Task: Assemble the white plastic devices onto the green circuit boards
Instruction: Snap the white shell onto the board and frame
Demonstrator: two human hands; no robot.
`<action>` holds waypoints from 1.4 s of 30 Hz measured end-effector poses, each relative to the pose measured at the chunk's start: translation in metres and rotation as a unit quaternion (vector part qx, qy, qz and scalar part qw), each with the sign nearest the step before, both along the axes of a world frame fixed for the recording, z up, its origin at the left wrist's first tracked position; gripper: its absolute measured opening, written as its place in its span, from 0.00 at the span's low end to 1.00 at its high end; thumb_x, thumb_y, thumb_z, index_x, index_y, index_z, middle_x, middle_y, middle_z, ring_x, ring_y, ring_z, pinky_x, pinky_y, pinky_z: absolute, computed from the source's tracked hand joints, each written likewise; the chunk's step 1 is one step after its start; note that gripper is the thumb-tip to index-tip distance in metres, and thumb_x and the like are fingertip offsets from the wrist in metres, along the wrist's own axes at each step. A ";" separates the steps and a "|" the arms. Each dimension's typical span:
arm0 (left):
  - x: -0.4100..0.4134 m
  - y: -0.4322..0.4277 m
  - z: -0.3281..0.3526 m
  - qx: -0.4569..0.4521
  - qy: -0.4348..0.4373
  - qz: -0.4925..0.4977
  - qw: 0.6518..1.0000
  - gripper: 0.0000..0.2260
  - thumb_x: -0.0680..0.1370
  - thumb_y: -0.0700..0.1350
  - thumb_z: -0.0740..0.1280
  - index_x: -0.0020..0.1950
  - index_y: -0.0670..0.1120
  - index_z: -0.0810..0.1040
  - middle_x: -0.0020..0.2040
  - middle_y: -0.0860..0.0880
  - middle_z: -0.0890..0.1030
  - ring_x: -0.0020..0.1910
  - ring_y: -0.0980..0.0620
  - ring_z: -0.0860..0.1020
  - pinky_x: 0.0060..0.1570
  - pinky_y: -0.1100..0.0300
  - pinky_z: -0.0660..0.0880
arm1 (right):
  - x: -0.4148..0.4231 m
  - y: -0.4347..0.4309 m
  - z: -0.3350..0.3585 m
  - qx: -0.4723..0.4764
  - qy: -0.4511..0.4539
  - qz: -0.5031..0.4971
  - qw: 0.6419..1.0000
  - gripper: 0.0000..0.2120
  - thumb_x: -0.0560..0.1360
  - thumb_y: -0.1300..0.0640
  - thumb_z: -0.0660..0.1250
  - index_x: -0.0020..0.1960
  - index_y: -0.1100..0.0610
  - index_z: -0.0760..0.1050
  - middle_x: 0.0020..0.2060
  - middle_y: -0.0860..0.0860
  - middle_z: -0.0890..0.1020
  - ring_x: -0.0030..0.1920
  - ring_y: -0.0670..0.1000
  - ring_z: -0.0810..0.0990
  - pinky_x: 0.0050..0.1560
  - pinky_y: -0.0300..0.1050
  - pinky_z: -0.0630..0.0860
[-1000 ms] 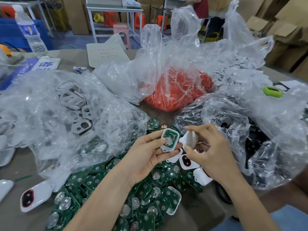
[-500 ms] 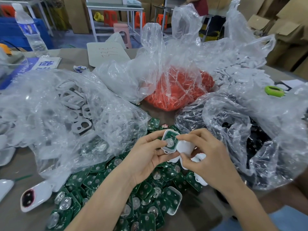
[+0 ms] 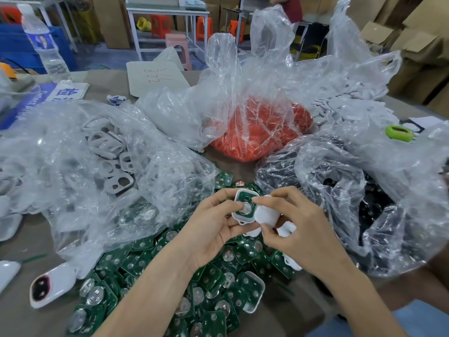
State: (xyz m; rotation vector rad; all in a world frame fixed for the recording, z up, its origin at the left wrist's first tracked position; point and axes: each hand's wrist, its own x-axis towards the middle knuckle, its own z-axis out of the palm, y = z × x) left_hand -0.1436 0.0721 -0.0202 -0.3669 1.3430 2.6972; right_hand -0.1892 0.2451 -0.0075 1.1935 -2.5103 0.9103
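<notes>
- We see the L hand (image 3: pixel 213 227) gripping a white shell (image 3: pixel 236 216) w/ a green board (image 3: pixel 245 201) seated inside, above the pile of green boards (image 3: pixel 213 285)
- R hand (image 3: pixel 300 226) pinches a white cover (image 3: pixel 267 214), touching the shell's right edge; clear bags (image 3: pixel 73 154) ring the pile

Table (image 3: pixel 17 312) under bags (image 3: pixel 73 166), circuit boards (image 3: pixel 213 283)

In the background, a white-framed table (image 3: pixel 167 11) stood on a grey floor (image 3: pixel 109 57), with orange stools (image 3: pixel 203 26) and a pink stool (image 3: pixel 178 48) near it, and cardboard boxes (image 3: pixel 418 45) stacked along the right.
</notes>
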 end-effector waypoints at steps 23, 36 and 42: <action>0.002 -0.001 0.000 0.030 0.024 -0.046 0.998 0.13 0.80 0.32 0.54 0.58 0.35 0.76 0.49 0.33 0.82 0.47 0.41 0.84 0.46 0.52 0.83 | -0.001 -0.016 -0.008 -0.042 0.072 0.022 0.996 0.20 0.66 0.62 0.75 0.58 0.63 0.80 0.55 0.52 0.82 0.56 0.51 0.78 0.60 0.42 0.74; 0.002 0.003 -0.008 -0.083 0.107 -0.040 0.990 0.19 0.75 0.39 0.65 0.66 0.41 0.73 0.53 0.36 0.83 0.52 0.44 0.83 0.50 0.57 0.81 | -0.006 -0.011 -0.012 -0.124 -0.034 0.015 0.992 0.18 0.68 0.55 0.74 0.57 0.59 0.81 0.57 0.42 0.78 0.57 0.41 0.77 0.60 0.33 0.72; 0.002 0.006 -0.009 -0.099 0.139 -0.039 0.985 0.19 0.76 0.41 0.64 0.67 0.42 0.72 0.55 0.34 0.82 0.56 0.42 0.82 0.52 0.57 0.80 | -0.003 -0.017 -0.017 -0.178 -0.026 -0.005 0.984 0.17 0.65 0.58 0.77 0.54 0.58 0.82 0.56 0.43 0.81 0.56 0.41 0.79 0.59 0.32 0.73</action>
